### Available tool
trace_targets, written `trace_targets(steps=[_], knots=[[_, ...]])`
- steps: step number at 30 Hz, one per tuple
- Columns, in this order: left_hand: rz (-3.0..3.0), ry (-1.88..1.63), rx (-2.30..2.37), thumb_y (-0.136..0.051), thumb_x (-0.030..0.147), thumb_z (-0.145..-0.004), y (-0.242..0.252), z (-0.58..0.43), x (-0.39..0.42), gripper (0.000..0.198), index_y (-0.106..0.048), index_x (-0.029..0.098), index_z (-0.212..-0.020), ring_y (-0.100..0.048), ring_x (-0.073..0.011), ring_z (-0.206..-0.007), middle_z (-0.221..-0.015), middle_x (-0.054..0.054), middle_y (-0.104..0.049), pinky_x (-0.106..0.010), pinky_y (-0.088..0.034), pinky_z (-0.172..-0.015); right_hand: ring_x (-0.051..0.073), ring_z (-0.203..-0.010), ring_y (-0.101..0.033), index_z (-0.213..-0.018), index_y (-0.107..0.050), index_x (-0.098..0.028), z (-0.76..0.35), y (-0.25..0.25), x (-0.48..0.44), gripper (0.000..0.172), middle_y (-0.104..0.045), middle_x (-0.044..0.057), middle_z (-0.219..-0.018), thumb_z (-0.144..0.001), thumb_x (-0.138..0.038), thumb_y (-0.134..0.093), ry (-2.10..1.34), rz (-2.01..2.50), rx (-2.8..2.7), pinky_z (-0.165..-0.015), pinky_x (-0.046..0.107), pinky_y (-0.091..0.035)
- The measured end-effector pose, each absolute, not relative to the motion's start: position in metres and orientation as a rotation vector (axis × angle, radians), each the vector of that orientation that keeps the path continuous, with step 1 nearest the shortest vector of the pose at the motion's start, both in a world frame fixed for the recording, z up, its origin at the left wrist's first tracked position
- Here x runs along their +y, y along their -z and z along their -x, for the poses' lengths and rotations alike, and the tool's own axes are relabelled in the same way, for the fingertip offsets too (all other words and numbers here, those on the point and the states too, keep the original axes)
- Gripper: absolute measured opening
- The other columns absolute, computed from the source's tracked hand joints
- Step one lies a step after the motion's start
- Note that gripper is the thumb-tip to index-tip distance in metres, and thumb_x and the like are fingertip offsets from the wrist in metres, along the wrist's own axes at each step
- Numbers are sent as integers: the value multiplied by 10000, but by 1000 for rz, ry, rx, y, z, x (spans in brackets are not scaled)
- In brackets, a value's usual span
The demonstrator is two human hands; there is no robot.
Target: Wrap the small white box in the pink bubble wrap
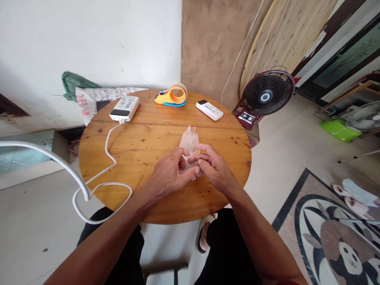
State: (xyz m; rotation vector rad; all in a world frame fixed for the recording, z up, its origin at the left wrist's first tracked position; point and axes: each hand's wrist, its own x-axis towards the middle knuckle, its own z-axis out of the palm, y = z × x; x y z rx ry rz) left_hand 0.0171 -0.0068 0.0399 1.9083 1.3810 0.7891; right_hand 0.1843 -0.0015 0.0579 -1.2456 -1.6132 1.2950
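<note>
Fingers curled, a person's left hand (172, 169) and right hand (216, 166) meet over a crumpled, translucent sheet (189, 139) near the middle of a round wooden table (142, 142); whether either pinches it cannot be told. Near the far edge sit an orange tape dispenser (166, 96) and 2 white power banks (126, 107), the left one joined to a white cable (107, 144).

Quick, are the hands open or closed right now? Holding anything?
Left hand: partly open, thumb and fingers apart, near the crumpled thin sheet.
Right hand: fingers bent, thumb near them; can't tell if it's holding anything.
</note>
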Motion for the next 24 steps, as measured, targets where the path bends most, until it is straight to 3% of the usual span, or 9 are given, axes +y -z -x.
trace_targets(steps=[13,17,24], knots=[[-1919,-757,1272,-547,301,-831,-37,-14,-2,294,-501,198,-1103,-522,-116,-580,-689,49,-572,-240,-400,-576,151,-928,-643,-1366,-357,-181,-192,-56,-5,556,-694,75,-1122,-819,-85,-376,-1218,1160,-1853,-881,334,-492],[-1945,-742,1298,-517,217,-810,-36,-14,-3,289,-500,206,-1098,-524,-117,-588,-688,52,-555,-238,-395,-575,151,-868,-654,-1302,-415,-172,-190,-56,0,469,-713,65,-1020,-835,-135,-406,-1153,1169,-1737,-848,327,-498],[-1998,-764,1333,-515,168,-766,-35,-15,-3,297,-513,204,-1060,-530,-121,-579,-682,51,-571,-243,-402,-566,110,-642,-551,-956,-597,-195,-193,-45,23,170,-635,10,-866,-814,-260,-531,-580,1327,-1686,-640,240,-456]])
